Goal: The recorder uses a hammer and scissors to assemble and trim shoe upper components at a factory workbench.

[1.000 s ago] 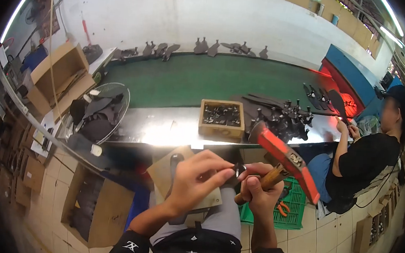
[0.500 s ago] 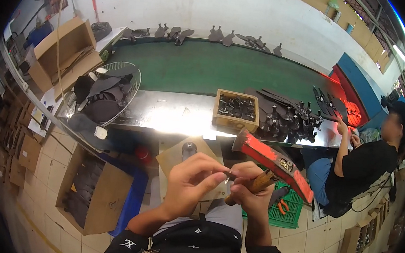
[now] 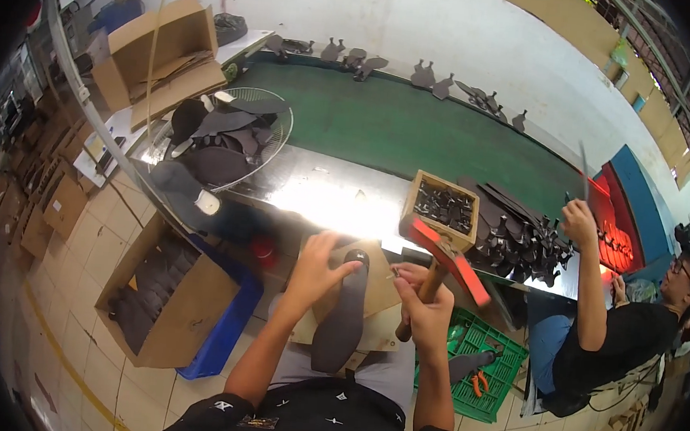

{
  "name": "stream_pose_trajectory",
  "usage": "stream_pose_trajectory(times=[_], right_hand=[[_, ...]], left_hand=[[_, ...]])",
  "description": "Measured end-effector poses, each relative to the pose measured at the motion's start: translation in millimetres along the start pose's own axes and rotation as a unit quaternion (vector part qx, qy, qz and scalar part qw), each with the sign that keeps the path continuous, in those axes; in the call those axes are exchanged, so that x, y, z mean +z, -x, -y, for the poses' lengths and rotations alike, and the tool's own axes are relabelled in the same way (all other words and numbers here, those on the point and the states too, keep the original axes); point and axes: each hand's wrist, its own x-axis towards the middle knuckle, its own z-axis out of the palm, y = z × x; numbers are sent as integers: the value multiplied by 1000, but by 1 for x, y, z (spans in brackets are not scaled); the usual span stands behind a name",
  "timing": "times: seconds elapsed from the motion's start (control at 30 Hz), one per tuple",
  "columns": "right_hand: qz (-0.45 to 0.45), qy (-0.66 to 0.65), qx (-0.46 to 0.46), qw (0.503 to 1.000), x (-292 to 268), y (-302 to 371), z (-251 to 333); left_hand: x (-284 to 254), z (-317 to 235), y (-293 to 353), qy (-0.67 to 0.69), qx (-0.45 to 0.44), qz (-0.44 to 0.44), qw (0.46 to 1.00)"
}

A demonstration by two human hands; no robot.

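Note:
A dark grey shoe insole lies lengthwise on a pale board over my lap. Beside its far, narrower end is my left hand, open with fingers apart, the thumb at the insole's edge. My right hand, to the right of the insole, is closed around the wooden handle of a hammer with a red head. Between that hand's thumb and forefinger is a small shiny piece, too small to name.
A wooden box of small dark parts stands on the metal bench edge, left of piled dark pieces. A wire basket holds more insoles. A carton, a green crate and a seated co-worker flank me.
My hands have moved apart; the left has gone down to the insole. The small piece stays in my right fingers with the hammer. The view has turned, and the co-worker's arm has risen.

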Motion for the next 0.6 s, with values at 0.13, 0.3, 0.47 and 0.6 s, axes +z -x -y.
stream_pose_trajectory(times=[0.13, 0.3, 0.47, 0.6], right_hand=[[46, 77, 23, 996, 2, -33, -25], [92, 203, -68, 972, 2, -55, -57], [156, 252, -84, 951, 8, -59, -59], [183, 262, -134, 938, 5, -59, -59]], left_hand=[[10, 26, -3, -22, 60, 102, 993], [9, 13, 12, 32, 29, 85, 995], [7, 19, 22, 65, -5, 65, 996], [6, 17, 22, 61, -6, 77, 995]])
